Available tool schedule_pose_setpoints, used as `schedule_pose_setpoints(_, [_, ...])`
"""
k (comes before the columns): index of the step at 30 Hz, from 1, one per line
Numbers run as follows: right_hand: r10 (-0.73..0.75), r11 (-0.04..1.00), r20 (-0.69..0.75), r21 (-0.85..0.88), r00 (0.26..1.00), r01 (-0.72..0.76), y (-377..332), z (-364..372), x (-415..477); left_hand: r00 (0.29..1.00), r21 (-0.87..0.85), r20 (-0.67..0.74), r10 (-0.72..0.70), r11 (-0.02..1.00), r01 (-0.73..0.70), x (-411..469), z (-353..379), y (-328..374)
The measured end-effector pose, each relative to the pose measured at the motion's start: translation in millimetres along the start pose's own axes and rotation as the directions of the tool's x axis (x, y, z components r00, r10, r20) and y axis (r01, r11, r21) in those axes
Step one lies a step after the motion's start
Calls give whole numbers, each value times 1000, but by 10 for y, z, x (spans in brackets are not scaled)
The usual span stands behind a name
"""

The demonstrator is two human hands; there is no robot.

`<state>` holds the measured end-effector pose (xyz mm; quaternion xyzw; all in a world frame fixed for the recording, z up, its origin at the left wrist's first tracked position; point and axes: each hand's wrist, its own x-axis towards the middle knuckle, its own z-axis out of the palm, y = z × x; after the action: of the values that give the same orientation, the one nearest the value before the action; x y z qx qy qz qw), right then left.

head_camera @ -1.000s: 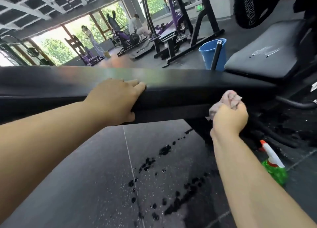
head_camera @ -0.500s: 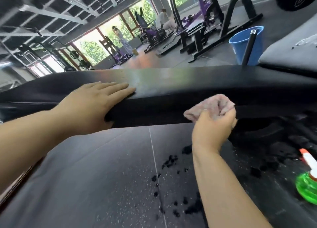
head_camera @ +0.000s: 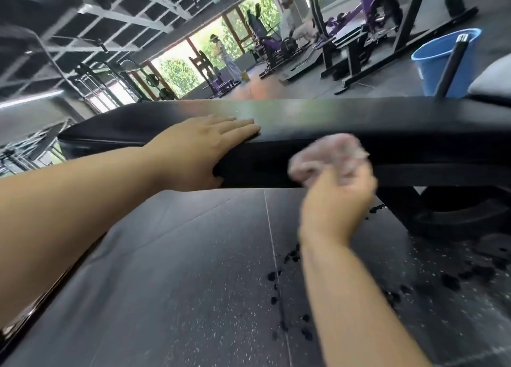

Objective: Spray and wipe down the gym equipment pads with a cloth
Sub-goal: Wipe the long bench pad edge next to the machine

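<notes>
Head view: pad [head_camera: 359, 118] runs left-right; left hand [head_camera: 199, 148] flat on it, right hand [head_camera: 337, 201] grips cloth [head_camera: 329, 154].

The pad [head_camera: 331, 123] looks like smooth black vinyl with a dull sheen; the cloth [head_camera: 329, 156] is fluffy (blurred); the floor [head_camera: 193, 283] is matt speckled rubber.

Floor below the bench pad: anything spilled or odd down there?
Dark wet spots dot the speckled rubber floor under the bench pad edge, just below the right hand. They look like spray drips, not damage.
</notes>
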<state>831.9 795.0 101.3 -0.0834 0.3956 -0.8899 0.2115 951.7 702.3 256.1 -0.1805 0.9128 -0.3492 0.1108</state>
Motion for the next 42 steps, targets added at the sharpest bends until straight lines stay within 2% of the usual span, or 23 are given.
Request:
schedule_pose_setpoints(1, [36,997,-133,-62,990,-44,-8,-84,146,1000,45,-7,-14,999,14,-49,-6,-26])
schedule_pose_setpoints(2, [50,988,-205,-134,977,-79,9,-115,221,999,79,-17,-49,996,50,-93,-6,-53])
schedule_pose_setpoints(3, [28,981,-197,-184,980,-65,39,-82,221,995,90,-20,-103,990,104,-136,-3,-74])
schedule_pose_setpoints(5, [-74,979,-64,-195,995,60,106,92,85,981,63,9,-194,979,193,-179,4,-112])
schedule_pose_setpoints(7, [-153,981,56,-113,987,159,133,255,-96,981,31,19,-193,981,192,-155,16,-121])
schedule_pose_setpoints(9, [-221,957,137,-161,966,242,160,388,-248,986,21,-1,-166,986,166,-129,17,-103])
schedule_pose_setpoints(13, [-220,952,290,-146,931,270,64,399,-415,990,73,-96,-99,992,106,-183,50,-127])
schedule_pose_setpoints(15, [-224,954,221,-149,949,260,-14,178,-290,984,96,-165,-69,992,86,-251,72,-138])
schedule_pose_setpoints(18, [-102,973,-60,-213,993,87,-5,-113,122,964,126,-262,-55,988,90,-297,130,-116])
schedule_pose_setpoints(19, [-83,979,-41,-190,996,74,-9,-133,152,960,129,-275,-58,987,97,-284,142,-112])
schedule_pose_setpoints(23, [-117,979,309,-125,944,162,114,294,-434,955,110,-290,-62,989,98,-242,186,-107])
schedule_pose_setpoints(25, [-63,992,398,-73,915,100,166,491,-736,962,111,-267,-54,990,86,-264,176,-117])
schedule_pose_setpoints(27, [67,990,357,93,932,-107,120,557,-788,969,106,-245,-17,993,44,-304,135,-127])
schedule_pose_setpoints(28, [165,954,340,185,926,-237,74,530,-762,972,86,-235,15,996,5,-339,109,-117])
schedule_pose_setpoints(30, [308,835,382,330,871,-440,7,408,-651,956,46,-266,121,993,-113,-369,62,-39])
schedule_pose_setpoints(32, [340,663,528,452,778,-596,-87,278,-538,910,96,-318,268,963,-250,-309,80,80])
schedule_pose_setpoints(34, [386,496,590,515,709,-699,-106,201,-401,843,147,-360,399,917,-372,-177,131,232])
schedule_pose_setpoints(36, [493,456,508,540,706,-707,-58,95,-230,780,188,-388,491,871,-454,-56,116,366])
schedule_pose_setpoints(38, [611,519,333,518,718,-681,16,-42,-65,759,218,-421,497,867,-447,38,-12,459])
schedule_pose_setpoints(40, [708,564,143,474,691,-676,107,-152,41,762,253,-472,442,897,-364,158,-133,456])
schedule_pose_setpoints(42, [764,546,93,432,638,-718,183,-169,95,796,271,-464,388,918,-289,278,-157,431])
